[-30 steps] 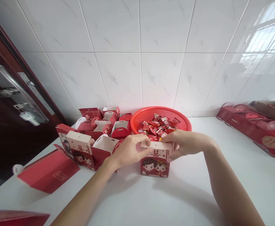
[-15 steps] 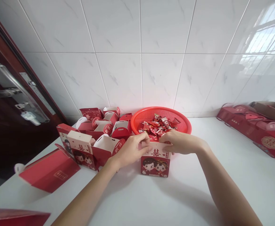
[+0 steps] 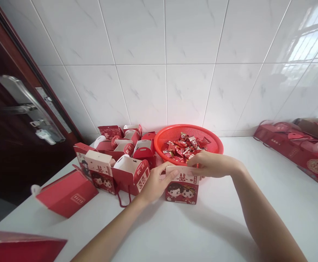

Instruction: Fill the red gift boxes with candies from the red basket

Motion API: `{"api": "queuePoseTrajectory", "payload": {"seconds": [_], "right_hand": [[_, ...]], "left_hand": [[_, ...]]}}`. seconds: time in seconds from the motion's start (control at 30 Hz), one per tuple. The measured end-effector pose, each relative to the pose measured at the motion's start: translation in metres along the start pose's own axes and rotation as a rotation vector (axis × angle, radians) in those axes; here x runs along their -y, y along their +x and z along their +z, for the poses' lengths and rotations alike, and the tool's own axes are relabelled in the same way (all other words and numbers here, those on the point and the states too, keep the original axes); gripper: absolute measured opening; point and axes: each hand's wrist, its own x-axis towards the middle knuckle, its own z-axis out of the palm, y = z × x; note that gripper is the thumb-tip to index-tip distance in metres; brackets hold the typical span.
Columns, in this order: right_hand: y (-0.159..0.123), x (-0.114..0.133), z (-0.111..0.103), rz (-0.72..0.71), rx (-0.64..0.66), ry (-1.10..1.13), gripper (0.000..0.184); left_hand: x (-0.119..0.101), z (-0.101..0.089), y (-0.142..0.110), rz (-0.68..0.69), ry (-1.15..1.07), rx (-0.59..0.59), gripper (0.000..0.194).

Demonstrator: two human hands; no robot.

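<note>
A small red gift box with two cartoon figures on its front stands on the white counter. My left hand grips its left side, thumb over the top flap. My right hand presses down on the top flap from the right, fingers closed on the edge. Just behind the box sits a red mesh basket filled with red wrapped candies.
Several open red gift boxes are piled at the left of the basket. A flat red box lies further left, another at the bottom left corner. More red boxes line the far right. A dark door with a metal handle stands at the left.
Both hands have folded the box's top flap down and lowered onto it. The camera has shifted a little, so everything sits slightly further right.
</note>
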Motion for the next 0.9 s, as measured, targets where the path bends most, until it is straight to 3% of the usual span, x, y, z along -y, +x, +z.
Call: {"api": "queuePoseTrajectory", "payload": {"seconds": [0.37, 0.9], "right_hand": [[0.004, -0.002, 0.003, -0.074, -0.021, 0.011, 0.034], [0.007, -0.01, 0.009, -0.111, -0.099, 0.016, 0.035]], "left_hand": [[0.012, 0.007, -0.011, 0.047, 0.007, -0.098, 0.046], [0.028, 0.011, -0.014, 0.033, -0.163, -0.142, 0.041]]}}
